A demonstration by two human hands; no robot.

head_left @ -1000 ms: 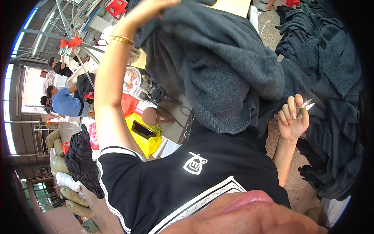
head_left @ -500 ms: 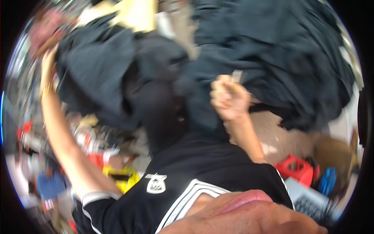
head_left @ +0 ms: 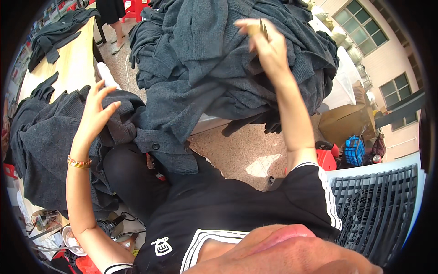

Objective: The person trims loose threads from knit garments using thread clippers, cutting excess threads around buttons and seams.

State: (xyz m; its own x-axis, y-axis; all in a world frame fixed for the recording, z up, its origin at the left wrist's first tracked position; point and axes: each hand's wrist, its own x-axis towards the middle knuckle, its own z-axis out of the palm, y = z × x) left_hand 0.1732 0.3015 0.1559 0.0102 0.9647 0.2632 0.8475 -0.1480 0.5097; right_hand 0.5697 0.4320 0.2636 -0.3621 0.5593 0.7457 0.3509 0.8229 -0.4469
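Above a heap of dark grey knit garments [head_left: 45, 132] at the left, my left hand [head_left: 96, 107] is raised with its fingers spread, holding nothing. My right hand [head_left: 269, 43] is over the large pile of dark grey knitwear [head_left: 196, 32] ahead. It grips a small pointed metal tool [head_left: 263, 28], mostly hidden by blurred fingers; something yellowish shows at the fingertips. One knit garment [head_left: 175, 109] stretches from the large pile down to my lap, a button [head_left: 156, 146] showing near its edge. Neither hand clearly grips the cloth.
A wooden-topped table [head_left: 61, 39] runs along the left, bearing more dark knitwear. A person's legs [head_left: 116, 34] stand beyond it near a red stool [head_left: 132, 9]. At the right are a cardboard box [head_left: 344, 121], a blue basket-like item [head_left: 354, 150] and a slatted grey chair back [head_left: 374, 205].
My right hand has moved forward over the large pile with the metal tool. My left hand has come off the cloth's far left edge and opened. The view has shifted.
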